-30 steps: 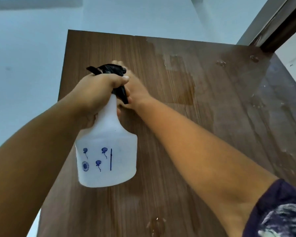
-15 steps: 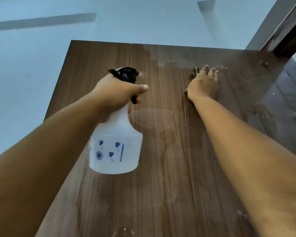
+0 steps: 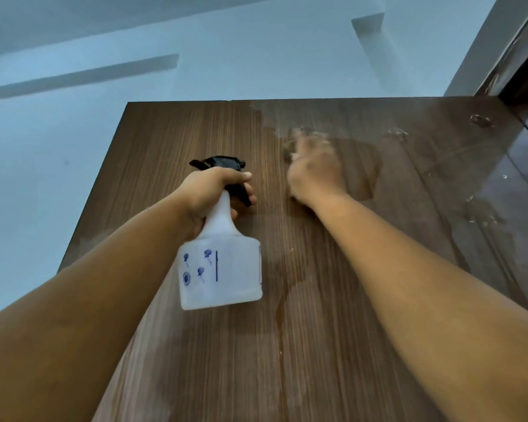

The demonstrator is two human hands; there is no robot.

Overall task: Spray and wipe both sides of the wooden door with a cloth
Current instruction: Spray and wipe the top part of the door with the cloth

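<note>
The brown wooden door fills the view, seen from below, with wet streaks and drops on its upper right part. My left hand grips the neck and black trigger of a white spray bottle, nozzle pointing at the door. My right hand is raised higher on the door and motion-blurred. Its fingers lie stretched over a small dark cloth and press it against the wet wood. Only a corner of the cloth shows beside the fingers.
A dark door frame runs up the right side, next to the door's hinged edge. Pale blue wall and ceiling with beams lie beyond the door's top edge. A water run trails down the door.
My right hand has slid left along the top of the door with the cloth. My left hand and the bottle have dropped a little and drawn nearer to it.
</note>
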